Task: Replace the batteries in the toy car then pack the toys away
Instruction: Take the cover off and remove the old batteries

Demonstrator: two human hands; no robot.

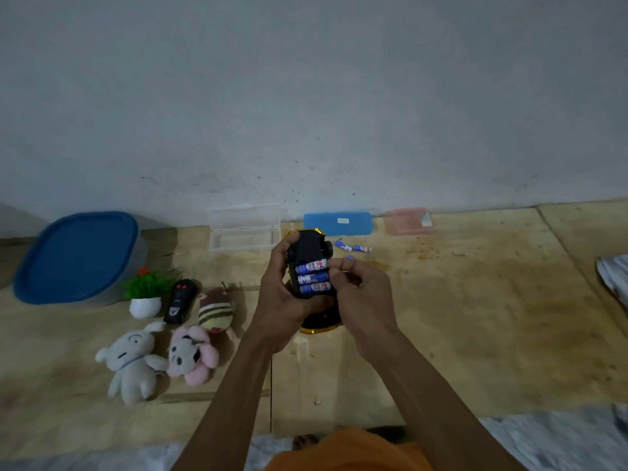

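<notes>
The left hand [283,294] grasps the upturned toy car [311,263] while the right hand [360,294] pinches at its batteries [312,277], bare floor [475,317] open rightward.

Upturned toy car [307,253] shows three blue batteries [312,277].

One toy car [307,248] carries three batteries [312,277] in its open bay; two loose batteries [352,247] lie apart. Three plush toys [134,360], one remote control [179,301], one potted plant [146,295], four plastic containers [244,229], two hands [282,300].
</notes>
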